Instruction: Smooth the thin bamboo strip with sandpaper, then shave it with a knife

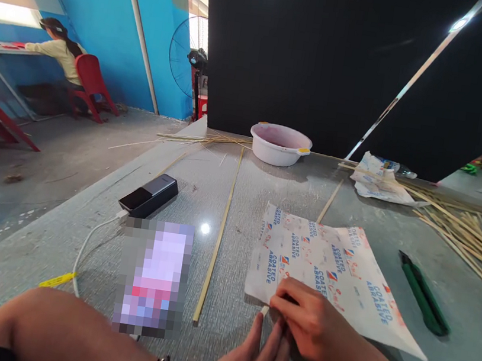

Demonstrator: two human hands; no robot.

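Note:
A sheet of sandpaper (302, 255) lies face down on the table, its white back printed "COATED ABRASIVE". A thin bamboo strip (330, 202) runs beneath it, with its far part sticking out past the sheet's far edge. My right hand (314, 325) pinches the sandpaper's near edge over the strip, fingers closed. Just below, my left hand (258, 359) holds the strip's near end, which shows as a small pale piece by the fingertips. To the left, another bamboo strip (217, 249) lies lengthwise. A green utility knife (424, 296) rests right of the sandpaper.
A phone with a blurred screen (158, 276) and a black power bank (149, 194) with a white cable lie at left. A white basin (279, 147) stands at the back. Bamboo strips (475, 237) and crumpled paper (380, 179) lie at right. A person (65, 54) sits far left.

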